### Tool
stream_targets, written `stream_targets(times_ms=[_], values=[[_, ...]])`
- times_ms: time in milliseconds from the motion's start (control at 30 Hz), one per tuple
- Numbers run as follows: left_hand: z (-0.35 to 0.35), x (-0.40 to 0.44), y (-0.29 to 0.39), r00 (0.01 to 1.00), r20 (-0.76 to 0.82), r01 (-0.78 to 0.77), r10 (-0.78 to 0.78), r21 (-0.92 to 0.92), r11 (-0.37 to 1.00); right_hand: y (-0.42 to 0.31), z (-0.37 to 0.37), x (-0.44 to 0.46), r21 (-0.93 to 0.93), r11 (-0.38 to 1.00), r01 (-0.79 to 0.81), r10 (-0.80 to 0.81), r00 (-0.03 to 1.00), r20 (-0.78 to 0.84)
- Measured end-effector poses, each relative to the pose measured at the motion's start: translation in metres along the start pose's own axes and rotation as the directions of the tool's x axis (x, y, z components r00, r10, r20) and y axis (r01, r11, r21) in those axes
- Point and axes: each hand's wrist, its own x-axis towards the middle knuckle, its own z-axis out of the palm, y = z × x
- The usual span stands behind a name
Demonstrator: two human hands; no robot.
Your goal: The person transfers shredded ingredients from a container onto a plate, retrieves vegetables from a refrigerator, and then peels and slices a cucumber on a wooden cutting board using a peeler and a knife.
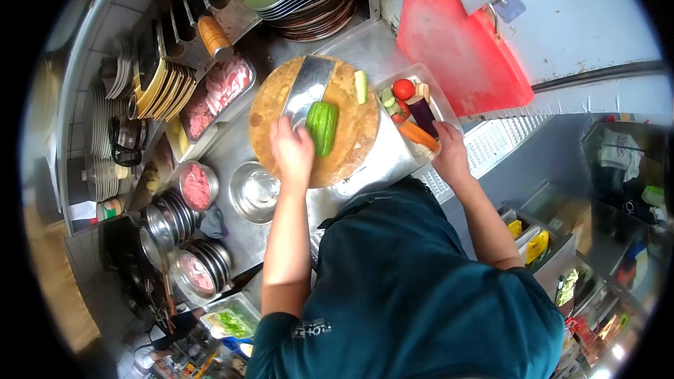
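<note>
On the round wooden chopping board (269, 91) a broad metal cleaver (311, 78) lies flat. My left hand (292, 146) is closed at the cleaver's lower end and hides its handle. Right of that hand sits a thick, ridged green vegetable piece (322, 128), like cucumber; a slimmer pale green piece (361, 87) is near the board's edge. My right hand (449, 146) grips the corner of a clear plastic tray (430, 78), its fingertips beside an eggplant (423, 116) and a carrot (418, 136). Tomatoes (404, 89) and cut pieces share the tray.
A red cutting board (449, 42) leans behind the tray. Left of the chopping board are a steel bowl (255, 193), a tray of sliced meat (228, 84) and a bowl of pink meat (196, 186). Stacked plates (319, 17) stand at the back.
</note>
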Motion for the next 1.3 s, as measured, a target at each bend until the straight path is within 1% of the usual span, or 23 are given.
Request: stream_targets(times_ms=[100, 133, 233, 300, 333, 433, 500, 533, 633, 733, 800, 833, 867, 933, 1000, 1033, 1067, 1100, 1133, 1167, 1200, 1267, 1300], values=[[-0.001, -0.045, -0.039, 0.977, 0.186, 0.069, -0.106, 0.196, 0.978, -0.044, 0.004, 0.011, 0.095, 0.985, 0.146, -0.150, 0.988, 0.036], [-0.004, -0.053, -0.042, 0.972, 0.214, 0.055, -0.094, 0.182, 0.982, -0.055, 0.012, 0.018, 0.127, 0.966, 0.227, -0.236, 0.970, 0.059], [-0.003, -0.058, -0.047, 0.968, 0.248, -0.043, -0.027, 0.273, 0.961, -0.089, 0.038, 0.040, 0.093, 0.918, 0.385, -0.395, 0.910, 0.130], [-0.004, -0.057, -0.048, 0.959, 0.275, -0.008, -0.066, 0.257, 0.966, -0.090, 0.067, 0.062, 0.104, 0.967, 0.233, -0.223, 0.970, -0.100], [-0.004, -0.059, -0.047, 0.957, 0.279, 0.005, -0.076, 0.245, 0.969, -0.088, 0.074, 0.078, 0.125, 0.979, 0.163, -0.133, 0.967, -0.215], [-0.018, -0.075, -0.056, 0.973, 0.219, 0.032, -0.071, 0.176, 0.984, -0.063, 0.067, 0.126, 0.197, 0.978, 0.063, -0.051, 0.996, -0.068], [-0.036, -0.091, -0.061, 0.985, 0.159, 0.045, -0.071, 0.163, 0.986, -0.046, 0.059, 0.152, 0.106, 0.990, 0.095, -0.083, 0.990, -0.118], [-0.046, -0.101, -0.063, 0.978, 0.155, 0.128, -0.143, 0.101, 0.987, -0.038, 0.055, 0.164, 0.061, 0.992, 0.108, -0.099, 0.985, -0.144], [-0.070, -0.142, -0.076, 0.941, 0.084, 0.339, -0.329, -0.161, 0.927, -0.014, 0.058, 0.195, -0.035, 0.985, 0.169, -0.172, 0.982, -0.074], [-0.093, -0.159, -0.050, 0.790, 0.206, 0.609, -0.578, -0.374, 0.700, -0.025, 0.059, 0.217, -0.124, 0.989, 0.085, -0.076, 0.994, 0.074], [-0.089, -0.168, -0.050, 0.774, 0.273, 0.633, -0.571, -0.322, 0.704, -0.044, 0.060, 0.237, -0.187, 0.982, 0.020, 0.038, 0.953, 0.300], [-0.091, -0.172, -0.045, 0.758, 0.302, 0.651, -0.578, -0.292, 0.701, -0.055, 0.062, 0.242, -0.223, 0.975, 0.002, 0.092, 0.906, 0.413], [-0.092, -0.172, -0.040, 0.771, 0.276, 0.636, -0.575, -0.284, 0.717, -0.065, 0.066, 0.241, -0.098, 0.994, 0.046, -0.013, 0.949, 0.315], [-0.095, -0.167, -0.031, 0.753, 0.251, 0.657, -0.608, -0.235, 0.717, -0.083, 0.072, 0.222, 0.146, 0.975, 0.166, -0.180, 0.980, 0.085], [-0.096, -0.165, -0.030, 0.751, 0.254, 0.658, -0.610, -0.200, 0.726, -0.109, 0.065, 0.172, 0.224, 0.912, 0.343, -0.348, 0.937, -0.017], [-0.092, -0.169, -0.033, 0.775, 0.224, 0.628, -0.591, -0.170, 0.759, -0.112, 0.066, 0.142, 0.249, 0.900, 0.359, -0.385, 0.921, 0.063], [-0.084, -0.175, -0.040, 0.798, 0.197, 0.598, -0.569, -0.140, 0.790, -0.113, 0.060, 0.115, 0.332, 0.837, 0.435, -0.493, 0.863, 0.111], [-0.079, -0.180, -0.043, 0.819, 0.173, 0.567, -0.547, -0.107, 0.816, -0.114, 0.057, 0.097, 0.225, 0.839, 0.494, -0.537, 0.816, 0.211], [-0.083, -0.172, -0.032, 0.735, 0.237, 0.676, -0.636, -0.180, 0.715, -0.115, 0.053, 0.080, 0.122, 0.822, 0.556, -0.563, 0.764, 0.315], [-0.084, -0.167, -0.026, 0.737, 0.241, 0.674, -0.632, -0.185, 0.715, -0.114, 0.053, 0.070, 0.024, 0.788, 0.616, -0.567, 0.710, 0.418], [-0.087, -0.160, -0.019, 0.740, 0.261, 0.666, -0.620, -0.158, 0.729, -0.111, 0.060, 0.069, 0.077, 0.778, 0.623, -0.611, 0.723, 0.322], [-0.086, -0.150, -0.017, 0.750, 0.317, 0.637, -0.581, -0.110, 0.763, -0.111, 0.069, 0.075, 0.141, 0.811, 0.568, -0.583, 0.760, 0.286], [-0.085, -0.149, -0.018, 0.768, 0.302, 0.611, -0.565, -0.079, 0.788, -0.111, 0.073, 0.080, 0.169, 0.824, 0.541, -0.567, 0.781, 0.260]])
